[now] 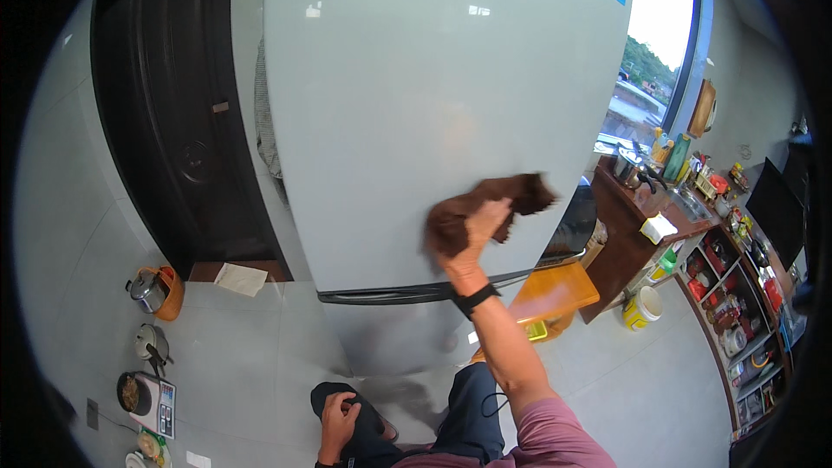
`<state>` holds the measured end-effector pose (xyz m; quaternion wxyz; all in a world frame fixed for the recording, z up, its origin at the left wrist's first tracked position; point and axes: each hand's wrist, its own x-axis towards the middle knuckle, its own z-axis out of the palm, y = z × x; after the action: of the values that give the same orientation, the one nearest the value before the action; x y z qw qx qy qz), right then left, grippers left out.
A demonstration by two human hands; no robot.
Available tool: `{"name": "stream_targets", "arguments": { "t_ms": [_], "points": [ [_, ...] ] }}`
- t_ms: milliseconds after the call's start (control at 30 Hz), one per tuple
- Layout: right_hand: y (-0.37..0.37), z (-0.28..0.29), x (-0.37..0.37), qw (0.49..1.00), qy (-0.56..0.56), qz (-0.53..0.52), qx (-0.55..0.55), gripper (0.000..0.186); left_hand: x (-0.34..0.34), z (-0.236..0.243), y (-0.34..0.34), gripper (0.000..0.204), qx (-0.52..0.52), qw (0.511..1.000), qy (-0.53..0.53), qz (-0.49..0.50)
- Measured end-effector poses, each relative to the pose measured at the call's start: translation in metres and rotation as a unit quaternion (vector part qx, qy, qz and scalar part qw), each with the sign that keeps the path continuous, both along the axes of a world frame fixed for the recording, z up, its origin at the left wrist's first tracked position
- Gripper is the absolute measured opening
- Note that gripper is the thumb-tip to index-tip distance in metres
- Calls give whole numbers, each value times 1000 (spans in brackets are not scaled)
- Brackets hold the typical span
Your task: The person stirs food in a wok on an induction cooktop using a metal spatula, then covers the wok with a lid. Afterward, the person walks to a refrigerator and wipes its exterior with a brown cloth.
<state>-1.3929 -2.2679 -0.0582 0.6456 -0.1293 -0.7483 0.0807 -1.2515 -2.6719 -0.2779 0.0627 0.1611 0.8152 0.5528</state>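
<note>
A brown cloth (451, 218) lies bunched against the lower part of the tall pale grey fridge door (416, 95). My right hand (479, 230) presses on it, its fingers over the fabric, and the cloth's right end is smeared by motion. On that wrist is a black band. The dark handle strip (381, 296) of the fridge runs just below the cloth. Down by my left thigh, my left hand (341, 420) rests with loosely bent fingers a little apart and nothing visible in it.
A wooden stool (559, 290) stands close by the fridge's lower right. Beyond it are a yellow-and-white bucket (642, 308) and a cluttered counter (620, 238) with open shelves. At left, a woven basket (171, 295), pots and a white scale (162, 407) sit on the floor near a dark door (173, 121).
</note>
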Motion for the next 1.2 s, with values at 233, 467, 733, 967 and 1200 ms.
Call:
{"name": "stream_targets", "arguments": {
  "t_ms": [233, 467, 733, 967, 1200],
  "points": [
    [-163, 7, -51, 935, -88, 225, 261, 42, 5, 15, -15, 27, -31, 998, 45, 18],
    [-164, 90, -37, 934, -255, 193, 158, 32, 30, 7, -28, 26, -35, 997, -1, 67],
    [71, 74, 17, 993, -33, -103, 49, 79, 27, -13, -19, 27, -45, 998, 1, 38],
    [162, 7, 68, 952, 79, 7, -295, 49, 6, -2, 14, 28, -18, 1000, 10, 3],
    [182, 128, 55, 987, 151, -45, -13, 34, 0, -1, 20, 28, -28, 999, 30, -14]
  ]
}}
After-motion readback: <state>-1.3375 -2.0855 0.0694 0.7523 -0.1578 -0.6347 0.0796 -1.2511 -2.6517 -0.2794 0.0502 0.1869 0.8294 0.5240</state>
